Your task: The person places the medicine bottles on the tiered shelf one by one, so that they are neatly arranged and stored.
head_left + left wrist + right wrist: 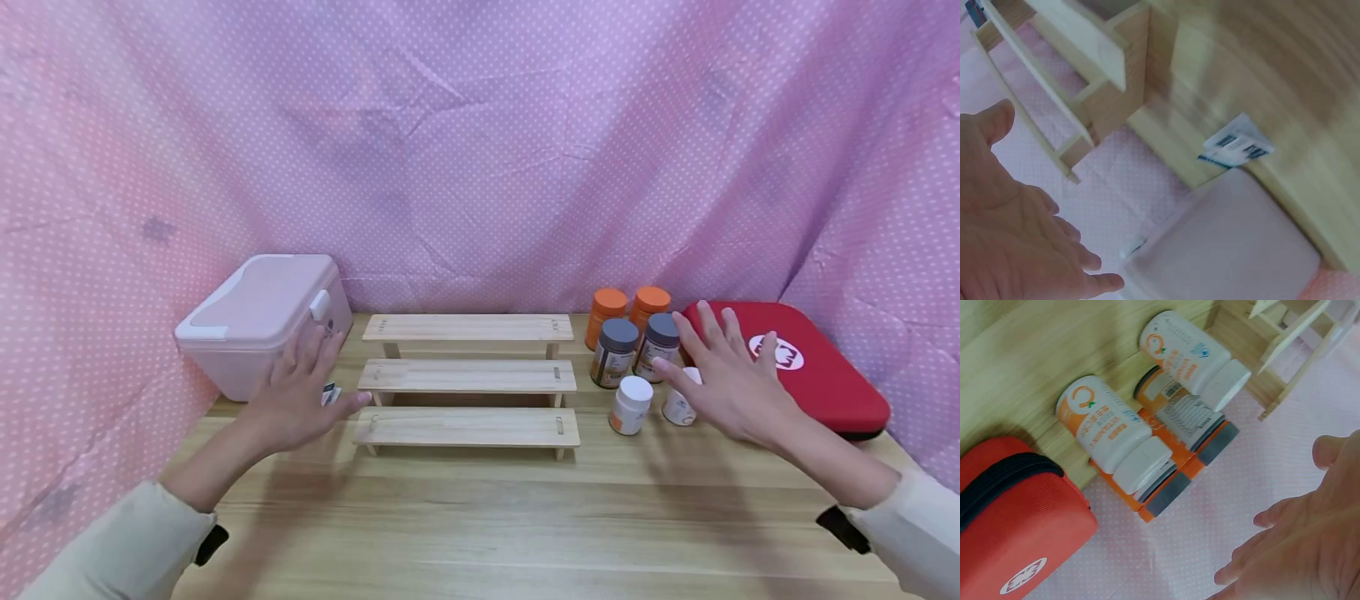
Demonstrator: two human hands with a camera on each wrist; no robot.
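My left hand (296,400) hovers with spread fingers in front of a pale pink lidded box (262,325); nothing is in it. Partly behind that hand lie small white-and-teal packets (1237,142), plainer in the left wrist view. On the right, my right hand (731,379) is also spread and holds nothing, above a white bottle (678,408) that it partly covers. Beside that stand another white bottle (632,406), two grey-lidded jars (615,354) and two orange-capped bottles (606,317). Between the hands sits a three-step wooden rack (468,377), with bare shelves.
A red zipped case (832,375) with a white oval emblem lies at the right, close behind the right hand. Pink dotted cloth (480,167) hangs at the back and both sides of the wooden table (480,525).
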